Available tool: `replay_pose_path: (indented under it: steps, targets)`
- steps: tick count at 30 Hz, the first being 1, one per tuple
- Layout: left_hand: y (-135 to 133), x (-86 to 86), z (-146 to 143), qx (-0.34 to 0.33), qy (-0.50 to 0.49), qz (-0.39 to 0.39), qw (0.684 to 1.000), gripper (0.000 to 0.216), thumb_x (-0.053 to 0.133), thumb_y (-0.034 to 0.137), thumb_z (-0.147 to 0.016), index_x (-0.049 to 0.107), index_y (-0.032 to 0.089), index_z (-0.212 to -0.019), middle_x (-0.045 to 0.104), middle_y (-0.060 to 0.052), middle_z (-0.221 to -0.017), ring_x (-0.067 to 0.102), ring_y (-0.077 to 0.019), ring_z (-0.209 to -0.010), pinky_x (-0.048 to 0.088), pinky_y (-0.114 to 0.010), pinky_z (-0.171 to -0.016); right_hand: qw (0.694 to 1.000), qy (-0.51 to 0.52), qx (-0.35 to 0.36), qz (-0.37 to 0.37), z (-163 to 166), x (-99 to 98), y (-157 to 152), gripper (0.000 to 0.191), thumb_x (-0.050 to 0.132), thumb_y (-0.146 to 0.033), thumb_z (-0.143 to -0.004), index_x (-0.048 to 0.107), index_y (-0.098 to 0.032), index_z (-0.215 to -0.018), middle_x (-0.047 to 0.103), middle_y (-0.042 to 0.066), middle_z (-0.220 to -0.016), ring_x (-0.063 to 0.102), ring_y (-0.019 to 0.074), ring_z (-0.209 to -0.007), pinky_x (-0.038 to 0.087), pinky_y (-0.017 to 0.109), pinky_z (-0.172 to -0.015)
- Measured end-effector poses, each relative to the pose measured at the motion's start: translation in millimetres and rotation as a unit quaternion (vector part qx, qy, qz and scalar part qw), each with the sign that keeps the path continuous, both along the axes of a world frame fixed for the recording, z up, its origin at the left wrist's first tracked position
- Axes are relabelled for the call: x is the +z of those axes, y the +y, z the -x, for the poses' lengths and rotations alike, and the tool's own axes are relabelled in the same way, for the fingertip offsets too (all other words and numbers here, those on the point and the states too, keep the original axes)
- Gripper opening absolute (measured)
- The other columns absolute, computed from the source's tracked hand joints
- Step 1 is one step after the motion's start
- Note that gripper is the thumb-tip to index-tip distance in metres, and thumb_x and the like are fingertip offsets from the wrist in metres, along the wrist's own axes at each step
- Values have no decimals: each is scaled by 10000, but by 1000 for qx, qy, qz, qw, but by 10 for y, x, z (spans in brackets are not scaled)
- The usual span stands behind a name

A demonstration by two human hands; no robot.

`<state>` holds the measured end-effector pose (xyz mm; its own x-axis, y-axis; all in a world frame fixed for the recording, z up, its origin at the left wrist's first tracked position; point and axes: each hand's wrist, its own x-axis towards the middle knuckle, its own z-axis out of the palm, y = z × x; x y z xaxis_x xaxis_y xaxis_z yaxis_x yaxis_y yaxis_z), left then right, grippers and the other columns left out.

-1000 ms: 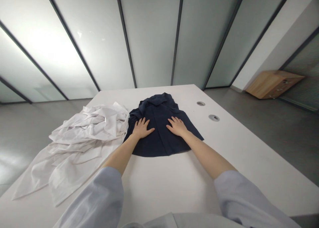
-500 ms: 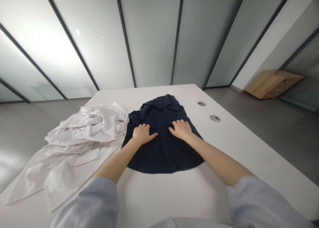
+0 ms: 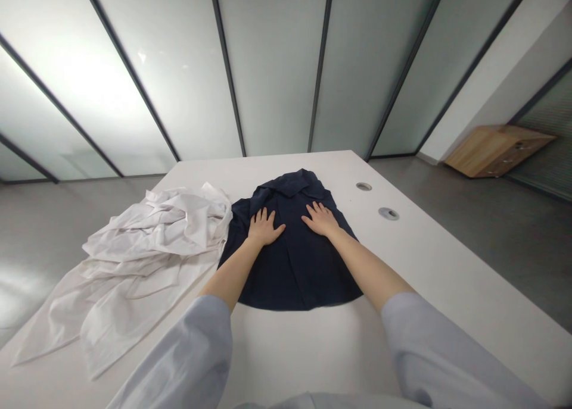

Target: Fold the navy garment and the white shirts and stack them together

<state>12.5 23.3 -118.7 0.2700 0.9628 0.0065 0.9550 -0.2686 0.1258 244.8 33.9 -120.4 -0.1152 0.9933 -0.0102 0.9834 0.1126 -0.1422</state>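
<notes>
A dark navy shirt (image 3: 290, 272) lies spread on the white table, its collar end bunched at the far side and its curved hem towards me. My left hand (image 3: 265, 228) rests flat on the left half of the shirt, fingers spread and pointing away. On the right half, my right hand (image 3: 322, 219) lies the same way with its fingers apart. Both thumbs point inward towards the shirt's middle seam. Neither hand grips the cloth.
Crumpled white garments (image 3: 170, 224) lie in a heap left of the shirt, touching its edge. The white table (image 3: 429, 278) has two round cable holes on the right. A wooden cabinet (image 3: 478, 150) stands on the floor beyond, near frosted glass panels (image 3: 277, 69).
Both hands have slid forward over the shirt towards its collar, and their fingers are more spread out. The shirt and the white heap look the same.
</notes>
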Motion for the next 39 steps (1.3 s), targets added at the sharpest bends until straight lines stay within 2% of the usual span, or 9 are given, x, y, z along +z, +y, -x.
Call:
replay_pose_path:
  steps: [6,16,20,24,26,28,30,35,39]
  targets:
    - [-61,21,10,-3,9,20,1000,868,203,726,-877,292,152,-1521,207,-159,-1599,169,-372,-1465,193,-529,-1153,1000,-2,-1,9,-6,14,-108,728,251,-589,-953,314,-137,-1520,238,158,-1589,198,316,-1462,181,461,-1165]
    - [-444,-4,-35,-13,48,-10,999,830,190,685,-911,302,127,-1514,243,-170,-1586,202,-351,-1460,207,-459,-1162,999,-43,3,22,-53,-31,-404,749,183,-604,-956,266,-138,-1536,208,155,-1599,172,322,-1467,172,456,-1160]
    - [-645,7,-63,-8,52,-12,999,813,208,675,-914,313,130,-1508,258,-174,-1580,209,-361,-1455,202,-477,-1159,998,-64,11,19,-66,85,-575,726,240,-595,-954,333,-139,-1511,291,179,-1565,268,349,-1429,233,474,-1123]
    - [-765,168,-86,-18,65,12,998,805,294,688,-891,370,135,-1472,335,-201,-1537,299,-381,-1411,282,-499,-1108,995,-89,37,26,-82,304,-617,649,393,-594,-911,537,-154,-1364,523,197,-1395,479,371,-1270,299,494,-1058]
    - [-733,284,-114,-14,69,20,997,774,371,687,-864,452,139,-1405,458,-211,-1445,421,-385,-1326,344,-503,-1056,995,-89,43,35,-72,395,-566,582,433,-569,-904,593,-160,-1286,606,187,-1285,531,356,-1206,332,483,-1024]
    - [-635,365,-158,0,60,11,998,707,412,659,-859,516,138,-1324,557,-200,-1334,513,-367,-1231,390,-489,-1011,995,-83,42,34,-42,434,-485,533,450,-533,-909,604,-160,-1258,621,181,-1252,540,344,-1191,357,467,-999]
    - [-494,371,-202,7,40,0,999,657,415,626,-873,530,134,-1294,561,-196,-1328,522,-353,-1223,406,-467,-998,996,-75,39,24,4,409,-402,513,462,-510,-911,599,-159,-1259,597,181,-1288,526,343,-1206,373,460,-988]
    - [-141,132,-219,-2,-14,11,1000,678,377,607,-911,428,140,-1400,350,-191,-1530,365,-333,-1388,346,-422,-1081,999,-22,10,-37,87,186,-280,530,415,-461,-950,511,-158,-1374,439,165,-1476,421,319,-1325,342,437,-1052]
    - [67,0,-171,-31,-32,-18,999,659,358,562,-936,432,106,-1407,361,-187,-1525,324,-316,-1415,289,-396,-1134,999,3,16,-49,80,67,-265,538,391,-440,-964,483,-150,-1407,401,156,-1509,376,308,-1368,296,435,-1101]
